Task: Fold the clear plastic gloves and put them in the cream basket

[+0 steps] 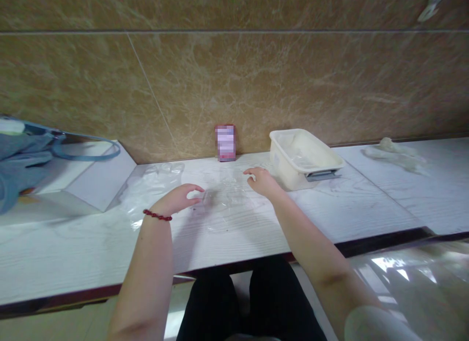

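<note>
My left hand, with a red bead bracelet at the wrist, is held over the white wood-grain table. Its thumb and forefinger curve around the edge of a small clear plastic piece, whose exact kind is hard to make out. Across from it, my right hand hovers near the bin with thumb and forefinger apart; nothing shows between them. Thin clear plastic lies on the tabletop between the two hands, its outline faint.
A cream plastic bin with clear items inside stands right of my right hand. A phone leans on the tiled wall. Clear bags, a white box and a blue bag lie left; a crumpled bag lies far right.
</note>
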Motion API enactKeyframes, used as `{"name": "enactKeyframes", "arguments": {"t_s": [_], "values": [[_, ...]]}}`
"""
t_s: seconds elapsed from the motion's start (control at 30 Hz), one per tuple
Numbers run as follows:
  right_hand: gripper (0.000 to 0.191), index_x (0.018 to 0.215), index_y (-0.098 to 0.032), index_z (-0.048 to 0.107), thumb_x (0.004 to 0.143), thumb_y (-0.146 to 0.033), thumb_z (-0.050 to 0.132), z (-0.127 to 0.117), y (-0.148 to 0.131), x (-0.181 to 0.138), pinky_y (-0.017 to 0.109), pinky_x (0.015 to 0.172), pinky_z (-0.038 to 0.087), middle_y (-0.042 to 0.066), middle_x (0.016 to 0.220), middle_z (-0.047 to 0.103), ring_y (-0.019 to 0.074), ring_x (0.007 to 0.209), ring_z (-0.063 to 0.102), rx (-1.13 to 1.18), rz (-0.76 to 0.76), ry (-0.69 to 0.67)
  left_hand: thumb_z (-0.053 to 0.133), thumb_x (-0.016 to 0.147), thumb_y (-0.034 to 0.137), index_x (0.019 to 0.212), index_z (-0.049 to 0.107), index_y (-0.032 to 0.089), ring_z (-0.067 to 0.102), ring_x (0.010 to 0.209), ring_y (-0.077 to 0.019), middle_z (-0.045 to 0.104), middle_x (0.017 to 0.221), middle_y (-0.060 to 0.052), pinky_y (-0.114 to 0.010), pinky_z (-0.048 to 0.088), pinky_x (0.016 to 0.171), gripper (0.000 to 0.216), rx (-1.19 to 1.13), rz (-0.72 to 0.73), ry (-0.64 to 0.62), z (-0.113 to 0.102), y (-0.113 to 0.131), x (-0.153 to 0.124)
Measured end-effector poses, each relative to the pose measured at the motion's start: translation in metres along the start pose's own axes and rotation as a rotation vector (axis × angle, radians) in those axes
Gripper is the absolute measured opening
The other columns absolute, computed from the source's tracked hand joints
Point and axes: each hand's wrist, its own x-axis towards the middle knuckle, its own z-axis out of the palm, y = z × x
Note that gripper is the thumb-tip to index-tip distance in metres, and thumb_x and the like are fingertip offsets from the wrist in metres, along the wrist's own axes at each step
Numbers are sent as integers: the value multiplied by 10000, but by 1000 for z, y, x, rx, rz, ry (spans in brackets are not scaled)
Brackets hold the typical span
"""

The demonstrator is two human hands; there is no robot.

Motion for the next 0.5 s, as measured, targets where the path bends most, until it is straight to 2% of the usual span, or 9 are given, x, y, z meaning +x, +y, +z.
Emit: {"name": "enactKeyframes", "arguments": {"t_s": [0.1, 0.23, 0.37, 0.5], "values": [[310, 973, -167, 600, 708, -133, 443, -16, 7, -27, 291, 847, 367, 70, 968, 597, 159, 907, 523, 21, -125, -115, 477, 731, 384, 1025, 562, 223, 496, 1017, -189, 556, 1100, -46, -335, 350, 912, 346, -14, 154, -72, 9, 15, -27], [307, 978, -184, 590, 698, -133, 476, -20, 19, -69, 324, 874, 359, 62, 979, 586, 168, 954, 505, 36, -302, -251, 509, 738, 340, 1065, 538, 248, 426, 1106, -177, 467, 1215, -51, -334, 334, 942, 340, -46, 320, -113, 39, 24, -55], [358, 1055, -197, 549, 698, -219, 542, -14, 23, -99, 345, 901, 340, 69, 1058, 550, 178, 1010, 474, 78, -332, -296, 418, 805, 283, 866, 596, 210, 431, 1091, -160, 498, 1160, -59, -338, 347, 934, 202, -49, 370, -1, 64, 25, -58], [504, 1129, -200, 492, 659, -343, 608, -7, 19, -111, 354, 921, 321, 80, 1140, 501, 194, 1087, 409, 107, -315, -241, 371, 824, 276, 863, 549, 192, 499, 986, -152, 565, 1023, -56, -337, 386, 886, 201, -91, 306, 98, 65, 30, -49]]}}
